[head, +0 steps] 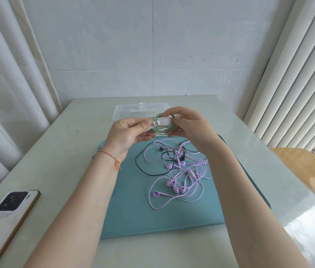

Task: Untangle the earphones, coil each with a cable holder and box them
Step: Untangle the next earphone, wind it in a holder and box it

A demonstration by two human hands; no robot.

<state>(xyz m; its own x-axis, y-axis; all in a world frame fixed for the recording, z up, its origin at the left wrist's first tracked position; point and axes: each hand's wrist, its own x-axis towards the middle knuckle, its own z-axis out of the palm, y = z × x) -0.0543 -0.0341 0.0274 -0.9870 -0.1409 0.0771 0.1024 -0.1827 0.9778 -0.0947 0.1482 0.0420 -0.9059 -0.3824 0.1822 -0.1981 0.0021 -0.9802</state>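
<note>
Green earphones [162,130], coiled, sit raised between both hands with a white cable holder [162,122] across the coil: the left hand [127,132] pinches the holder's left end, and the right hand [189,124] grips the coil's right side. Just beyond stands a clear box [125,111]. Nearer, on a teal mat [133,209], purple earphones [179,180] and black earphones [148,163] lie tangled. A phone [11,211] rests near left on the table [56,151].

Hands raised over a mat, box behind, phone to the left

A tangle of earphones [179,171] lies on the mat [125,209], which lies on the table [65,151]. Above its far edge, the left hand [127,132] and right hand [189,124] hold coiled earphones [162,130]. The box [125,111] sits behind them; the phone [11,213] lies near left.
</note>
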